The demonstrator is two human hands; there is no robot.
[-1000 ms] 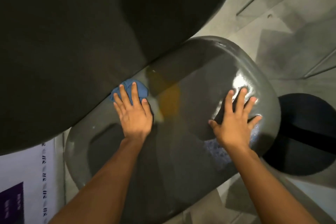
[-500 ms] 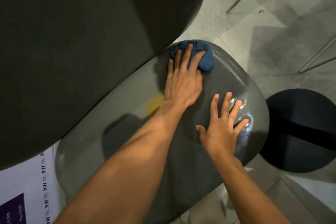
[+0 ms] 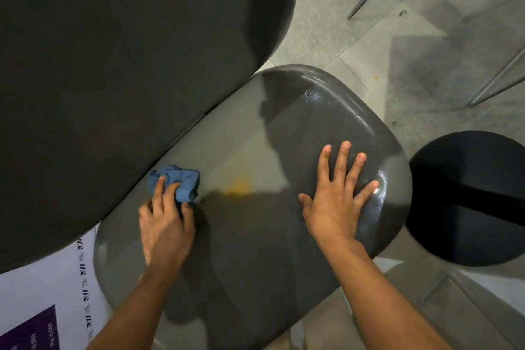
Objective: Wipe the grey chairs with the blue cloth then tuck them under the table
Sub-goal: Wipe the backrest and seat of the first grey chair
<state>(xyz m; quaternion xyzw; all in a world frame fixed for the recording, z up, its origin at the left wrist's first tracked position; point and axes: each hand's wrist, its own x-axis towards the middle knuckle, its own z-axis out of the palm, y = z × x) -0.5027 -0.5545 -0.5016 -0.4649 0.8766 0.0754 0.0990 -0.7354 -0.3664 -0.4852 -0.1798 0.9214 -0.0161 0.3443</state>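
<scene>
Swept back across the grey chair seat within the last half second: blue cloth now at the seat's left side, hard against the dark table edge, having been up at the far rounded corner a moment ago. Means another pass done over the back strip of the seat; wiping judged to be mid-way, tucking not yet begun. Table top matt, dark, broad and rounded, overhanging the seat's rear. Seat a smooth, glossy moulded shell, rounded corners, faint yellowish smear near the middle, highlights at the right rim. Tiled floor pale, with a round black base to the right. Right hand flat, fingers spread, pressing the seat. Left hand curled on the cloth, soft and bunched.
</scene>
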